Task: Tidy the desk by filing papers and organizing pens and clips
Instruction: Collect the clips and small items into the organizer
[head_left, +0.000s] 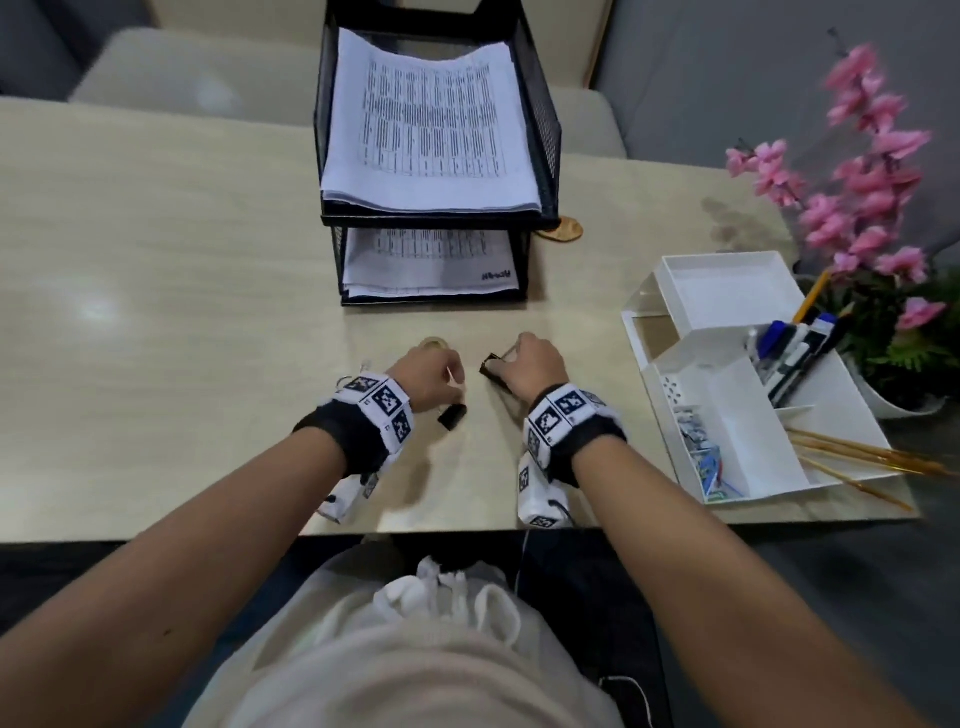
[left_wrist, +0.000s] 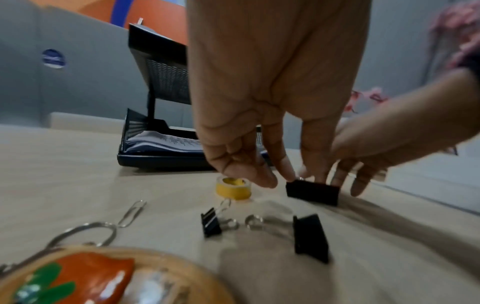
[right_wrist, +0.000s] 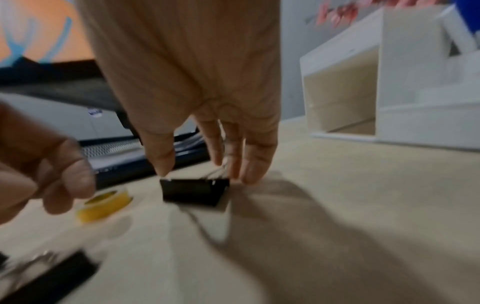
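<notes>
Our right hand pinches a black clip on the desk; our left hand hovers, fingers relaxed, holding nothing.

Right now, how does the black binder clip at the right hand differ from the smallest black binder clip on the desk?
The large binder clip is clearly bigger than the smallest binder clip. The right hand pinches the large one's wire handles with its fingers; the smallest one lies free, untouched. Both are black with silver wire handles.
</notes>
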